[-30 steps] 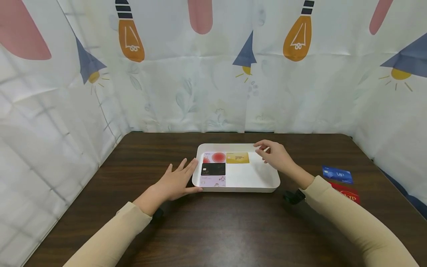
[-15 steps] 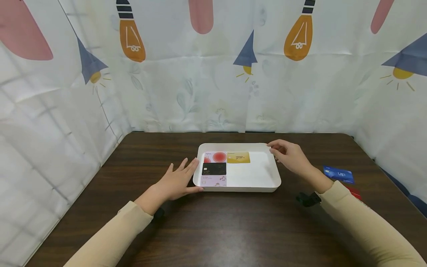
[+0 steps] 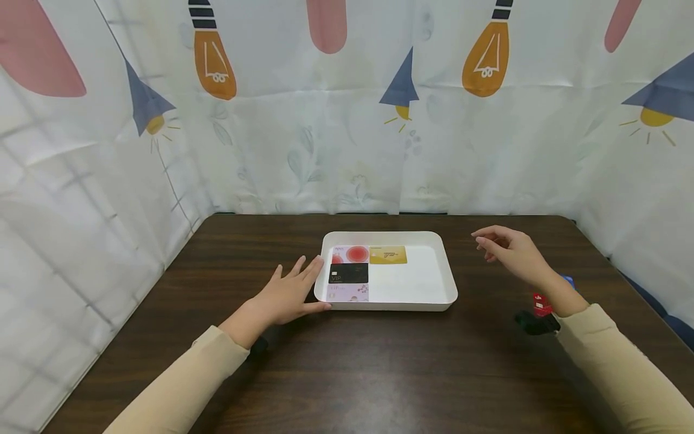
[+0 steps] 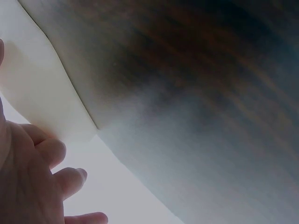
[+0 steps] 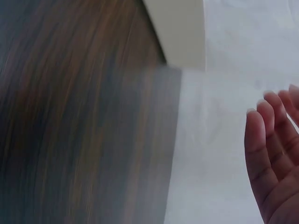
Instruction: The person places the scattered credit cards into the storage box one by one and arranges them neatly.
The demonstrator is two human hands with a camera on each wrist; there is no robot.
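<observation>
The tray [image 3: 414, 280] lay on the table [image 3: 358, 374] with four cards in its left and middle part: the pink card [image 3: 349, 254] at the back, the black card [image 3: 349, 273] in front of it, the lilac card [image 3: 348, 293] nearest the person, and the gold card [image 3: 387, 255] just beside the pink one. The left hand [image 3: 287, 296] was spread, its fingertips touching the tray's left rim and its thumb beside the near corner; it gripped nothing. A hard push from it, I judged, could have skidded the tray sideways and slid the loose cards out of line. The right hand [image 3: 508, 248] hung above the table to the right of the tray, fingers loosely bent, with nothing seen in them. The red card [image 3: 542, 305] and the blue card [image 3: 569, 281] lay outside the tray, partly hidden by the right wrist and forearm, and there the greater risk seemed to lie. The strap [image 3: 535, 323] appeared right beside the red card, though whether they touched could not be told; a low sweep of the arm could have dragged or turned either card. Such thin, flat cards would probably be hard to lift from a smooth top, since fingertips might slip over an edge, and a hurried pinch could have caught both if they overlapped, which the forearm hid.
</observation>
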